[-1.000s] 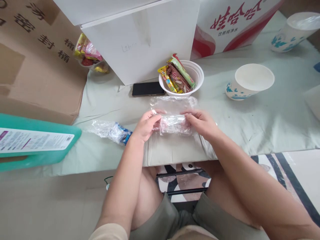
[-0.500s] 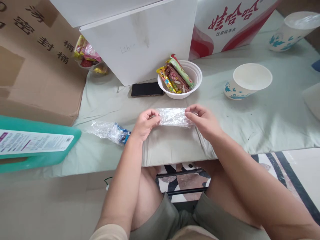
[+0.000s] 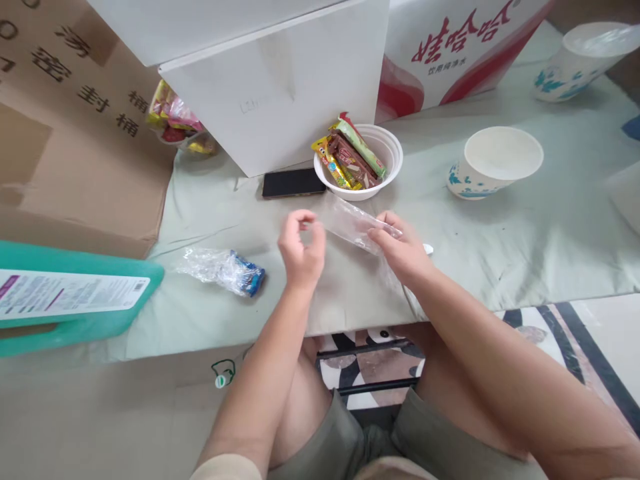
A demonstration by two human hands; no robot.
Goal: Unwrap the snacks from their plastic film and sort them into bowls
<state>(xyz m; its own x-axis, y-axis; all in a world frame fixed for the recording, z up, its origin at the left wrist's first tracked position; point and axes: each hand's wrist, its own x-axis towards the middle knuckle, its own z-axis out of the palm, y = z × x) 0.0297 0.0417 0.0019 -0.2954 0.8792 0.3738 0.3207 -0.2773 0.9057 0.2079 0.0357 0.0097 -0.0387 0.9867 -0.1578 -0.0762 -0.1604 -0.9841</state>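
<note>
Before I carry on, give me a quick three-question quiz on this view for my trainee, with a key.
1. What is the right hand holding? A) a paper cup B) clear plastic C) a cardboard box
2. True or false: the dark phone lies outside the white bowl, on the bowl's left as seen in the picture.
3. Fill in: the wrapped item lying on the cloth, to the left of the left hand, shows the colour ____ at its right end.

Key: 1. B; 2. True; 3. blue
</note>
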